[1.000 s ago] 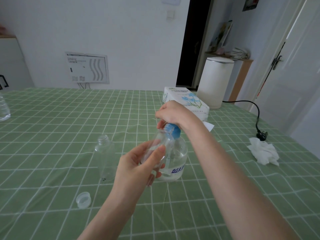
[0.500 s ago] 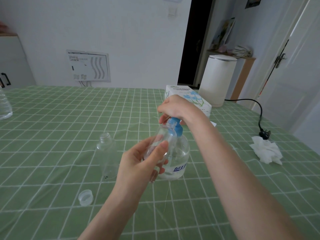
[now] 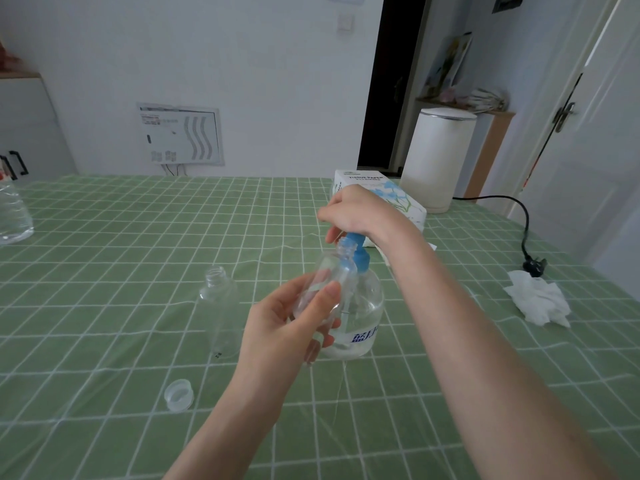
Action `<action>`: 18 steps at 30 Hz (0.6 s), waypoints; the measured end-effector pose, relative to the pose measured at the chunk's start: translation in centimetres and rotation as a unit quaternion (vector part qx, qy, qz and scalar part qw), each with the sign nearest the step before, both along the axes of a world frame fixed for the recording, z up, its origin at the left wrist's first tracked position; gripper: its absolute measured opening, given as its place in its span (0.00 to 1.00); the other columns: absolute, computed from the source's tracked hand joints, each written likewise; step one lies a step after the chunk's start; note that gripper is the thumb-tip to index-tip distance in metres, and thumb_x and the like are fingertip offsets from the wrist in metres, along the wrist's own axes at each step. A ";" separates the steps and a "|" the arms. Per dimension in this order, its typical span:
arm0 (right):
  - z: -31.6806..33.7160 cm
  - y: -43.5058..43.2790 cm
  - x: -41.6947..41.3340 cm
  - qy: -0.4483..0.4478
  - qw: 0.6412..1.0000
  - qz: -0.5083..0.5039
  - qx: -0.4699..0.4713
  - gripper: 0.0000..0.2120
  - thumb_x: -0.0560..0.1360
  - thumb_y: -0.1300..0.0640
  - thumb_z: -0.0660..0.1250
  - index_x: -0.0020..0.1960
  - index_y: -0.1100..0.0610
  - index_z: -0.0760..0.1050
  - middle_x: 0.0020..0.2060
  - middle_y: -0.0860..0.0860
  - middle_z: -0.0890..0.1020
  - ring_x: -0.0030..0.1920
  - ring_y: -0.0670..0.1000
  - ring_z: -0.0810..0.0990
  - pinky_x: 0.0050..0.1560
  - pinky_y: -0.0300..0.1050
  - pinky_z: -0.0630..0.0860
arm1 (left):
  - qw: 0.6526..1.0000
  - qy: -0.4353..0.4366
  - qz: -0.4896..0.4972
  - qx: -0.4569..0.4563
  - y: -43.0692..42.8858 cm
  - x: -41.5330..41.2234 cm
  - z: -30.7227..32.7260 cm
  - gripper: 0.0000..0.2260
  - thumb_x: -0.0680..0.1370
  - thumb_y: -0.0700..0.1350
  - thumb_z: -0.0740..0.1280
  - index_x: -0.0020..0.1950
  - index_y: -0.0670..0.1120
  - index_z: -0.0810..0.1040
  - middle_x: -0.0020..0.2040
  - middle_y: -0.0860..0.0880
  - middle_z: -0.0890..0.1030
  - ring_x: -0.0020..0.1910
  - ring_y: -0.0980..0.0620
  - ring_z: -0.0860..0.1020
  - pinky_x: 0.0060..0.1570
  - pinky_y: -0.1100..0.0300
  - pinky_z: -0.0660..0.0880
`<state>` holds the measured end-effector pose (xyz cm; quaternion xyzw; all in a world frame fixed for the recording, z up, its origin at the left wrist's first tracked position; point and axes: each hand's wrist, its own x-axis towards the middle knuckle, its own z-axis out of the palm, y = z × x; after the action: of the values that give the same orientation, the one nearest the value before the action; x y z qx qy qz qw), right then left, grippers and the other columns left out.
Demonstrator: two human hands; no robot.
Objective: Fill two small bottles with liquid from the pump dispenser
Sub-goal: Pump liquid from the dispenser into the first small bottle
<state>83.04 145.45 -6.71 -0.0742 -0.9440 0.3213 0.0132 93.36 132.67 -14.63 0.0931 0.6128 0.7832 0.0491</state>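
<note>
On the table point(image 3: 104, 306): green checked cloth carried all the task's things near its middle; nothing on it had shifted over the last second.
Pump dispenser point(image 3: 363, 306): stood upright at centre, about half full of clear liquid. More of its blue stem showed below the right hand than 1 second before, so the head had likely risen between strokes.
Right hand point(image 3: 360, 213): stayed on top of the pump head, fingers curled down over it and hiding the nozzle.
Left hand point(image 3: 287, 327): kept its grip, thumb and fingers clamped round the held bottle's lower body.
Held bottle point(image 3: 329, 271): tilted just in front of the dispenser, its open mouth now lifted to the blue stem, right under the right hand. Whether any liquid had reached it could not be told.
Standing bottle point(image 3: 220, 306): upright to the left, uncapped, seemingly empty, apart from both hands.
Cap point(image 3: 179, 394): lay loose, near and left of that bottle.
Meaning: filling of bottle 1 looked under way, needing more strokes; bottle 2 was not yet begun.
</note>
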 end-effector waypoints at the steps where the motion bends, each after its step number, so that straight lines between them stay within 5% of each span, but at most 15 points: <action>1: 0.0 0.0 0.0 -0.005 1.000 0.000 -0.006 0.14 0.76 0.59 0.60 0.57 0.63 0.78 0.46 0.55 0.86 0.40 0.52 0.78 0.41 0.40 0.72 | 1.000 0.001 -0.001 0.001 0.0 0.0 0.0 0.20 0.60 0.58 0.71 0.49 0.54 0.83 0.39 0.44 0.85 0.28 0.56 0.78 0.23 0.69 0.69; 7: -0.1 0.0 0.0 -0.043 0.999 -0.002 -0.020 0.14 0.76 0.58 0.61 0.58 0.61 0.78 0.49 0.54 0.86 0.37 0.52 0.76 0.33 0.37 0.69 | 1.000 0.005 0.001 0.003 0.0 0.0 0.0 0.19 0.59 0.59 0.71 0.48 0.55 0.84 0.37 0.46 0.84 0.28 0.56 0.78 0.23 0.69 0.69; 12: -1.2 0.1 -0.3 -0.059 0.998 0.002 -0.030 0.15 0.76 0.60 0.62 0.59 0.64 0.77 0.54 0.59 0.84 0.42 0.52 0.76 0.45 0.44 0.72 | 1.000 -0.001 0.000 -0.007 0.0 0.1 -0.2 0.21 0.59 0.60 0.70 0.49 0.53 0.84 0.35 0.46 0.84 0.27 0.55 0.77 0.23 0.68 0.69; 18: -1.0 0.2 -0.1 -0.035 0.999 -0.007 -0.031 0.15 0.76 0.58 0.62 0.60 0.63 0.76 0.53 0.59 0.84 0.42 0.52 0.76 0.45 0.43 0.71 | 1.000 -0.005 -0.002 -0.009 0.1 0.2 -0.1 0.21 0.60 0.60 0.70 0.49 0.54 0.84 0.35 0.47 0.84 0.27 0.57 0.77 0.23 0.68 0.68</action>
<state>82.91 145.61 -7.76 -0.0922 -0.9330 0.3473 -0.0200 93.56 132.76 -14.71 0.0903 0.6191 0.7781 0.0548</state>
